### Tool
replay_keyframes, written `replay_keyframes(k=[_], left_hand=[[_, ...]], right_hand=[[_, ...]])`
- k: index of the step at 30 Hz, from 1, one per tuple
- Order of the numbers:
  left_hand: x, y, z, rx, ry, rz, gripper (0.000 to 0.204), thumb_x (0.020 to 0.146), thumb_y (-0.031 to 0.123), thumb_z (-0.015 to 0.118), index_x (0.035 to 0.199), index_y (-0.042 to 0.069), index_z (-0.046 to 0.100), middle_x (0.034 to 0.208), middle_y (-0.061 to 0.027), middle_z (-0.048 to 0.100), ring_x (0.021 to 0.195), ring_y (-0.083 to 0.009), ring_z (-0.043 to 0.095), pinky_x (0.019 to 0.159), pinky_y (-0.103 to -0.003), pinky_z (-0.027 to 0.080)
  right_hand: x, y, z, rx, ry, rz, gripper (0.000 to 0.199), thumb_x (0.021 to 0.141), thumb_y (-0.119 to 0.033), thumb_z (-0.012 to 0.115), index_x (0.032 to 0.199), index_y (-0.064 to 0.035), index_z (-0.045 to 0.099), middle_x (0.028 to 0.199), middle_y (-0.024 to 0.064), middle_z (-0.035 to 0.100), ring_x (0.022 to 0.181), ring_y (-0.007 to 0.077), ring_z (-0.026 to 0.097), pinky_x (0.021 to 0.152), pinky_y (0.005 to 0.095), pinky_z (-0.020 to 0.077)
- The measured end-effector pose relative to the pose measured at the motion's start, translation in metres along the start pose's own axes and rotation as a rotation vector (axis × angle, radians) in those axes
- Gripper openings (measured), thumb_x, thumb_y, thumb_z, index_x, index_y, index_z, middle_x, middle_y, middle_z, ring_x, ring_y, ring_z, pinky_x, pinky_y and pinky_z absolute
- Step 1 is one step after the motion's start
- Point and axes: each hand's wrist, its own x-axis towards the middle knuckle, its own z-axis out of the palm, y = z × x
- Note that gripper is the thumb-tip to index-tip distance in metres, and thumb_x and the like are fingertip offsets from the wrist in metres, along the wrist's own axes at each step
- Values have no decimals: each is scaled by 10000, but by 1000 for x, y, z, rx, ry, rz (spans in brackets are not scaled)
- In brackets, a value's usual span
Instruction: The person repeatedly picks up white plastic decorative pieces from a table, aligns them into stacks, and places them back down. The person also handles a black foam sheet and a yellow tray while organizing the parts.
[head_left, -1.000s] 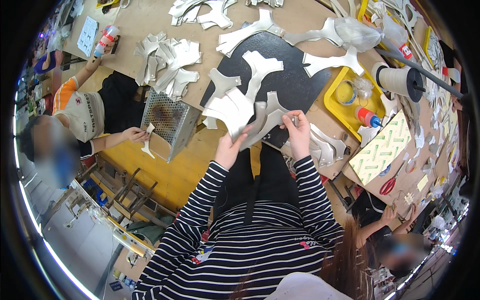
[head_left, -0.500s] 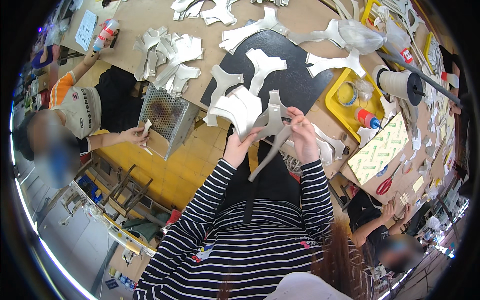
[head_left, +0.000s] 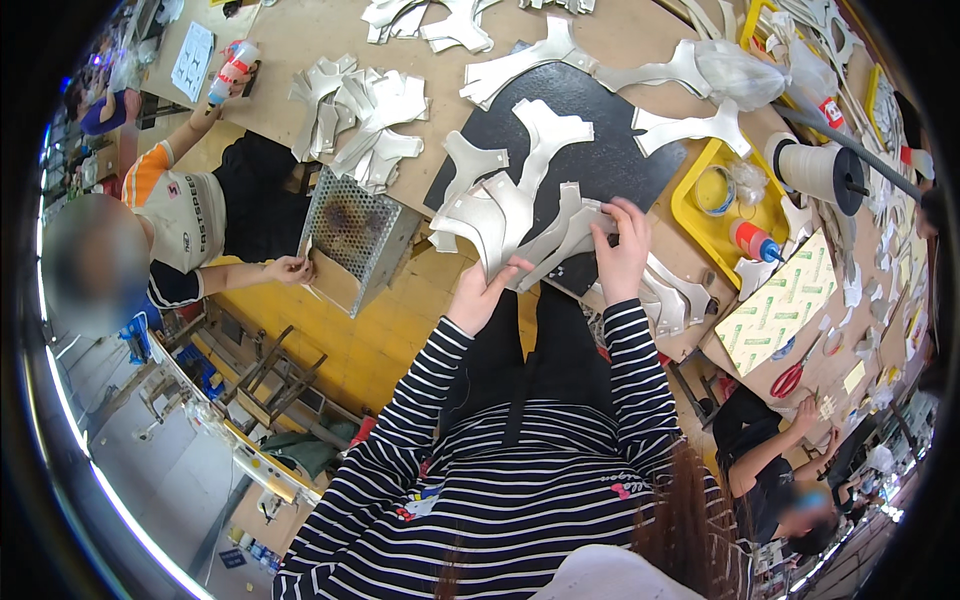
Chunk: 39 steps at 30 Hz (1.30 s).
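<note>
My left hand [head_left: 483, 293] pinches the lower end of a fanned stack of off-white, curved Y-shaped pieces [head_left: 487, 215]. At the edge of another curved off-white piece [head_left: 572, 240], my right hand [head_left: 625, 252] is closed with thumb and fingertips on it. That piece lies over others beside the stack, low above the black mat [head_left: 640, 175]. More Y-shaped pieces rest on the mat, among them a forked one [head_left: 545, 135] just beyond my hands. Fingers of my left hand are partly hidden under the stack.
Loose piles of pale pieces [head_left: 375, 110] lie at far left. A yellow tray [head_left: 690, 215] on the right holds a tape roll and a red bottle [head_left: 752, 240]. Beyond it stands a thread spool [head_left: 815, 175]. A co-worker's hand [head_left: 290, 270] is by a perforated metal box [head_left: 345, 215].
My right hand has swung its piece up from hanging below, laying it beside the stack. My left hand keeps its hold. The whole view has shifted slightly.
</note>
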Motion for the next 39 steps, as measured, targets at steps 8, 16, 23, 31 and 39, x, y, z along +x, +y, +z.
replay_keyframes(k=[8,16,23,31,39], left_hand=[[-20,-11,11,-134,-314,120,458,992,399,440,1133,-16,574,943,-49,650,654,-45,464,584,-175,363],[-32,-9,53,-189,-337,-134,301,992,240,487,1096,-23,589,875,-62,644,651,-85,561,566,-223,423],[-21,9,82,-105,-308,-207,172,948,156,573,968,-10,616,678,-9,589,569,-81,558,533,-208,405],[-14,23,96,-25,-362,-193,221,894,153,658,1019,-30,652,726,-21,643,597,-71,573,544,-206,411],[-12,30,98,22,-335,-193,189,890,83,638,1018,-55,657,741,-30,636,598,-84,562,559,-209,421]], right_hand=[[-24,-43,-25,535,-256,103,314,800,-114,709,1081,1,629,1003,96,637,885,184,598,769,284,471],[-79,-20,-77,499,-196,168,236,803,-70,706,1016,4,637,894,93,670,738,175,648,661,265,505],[-124,8,-101,988,-41,814,215,857,-32,667,1055,36,619,886,57,678,763,98,626,682,221,499],[-140,18,-113,1110,35,797,263,879,-49,634,1120,50,606,921,62,664,770,110,611,726,249,496],[-181,66,-90,1028,379,1116,167,912,-83,572,1065,-21,589,815,21,613,711,93,568,677,225,459]])
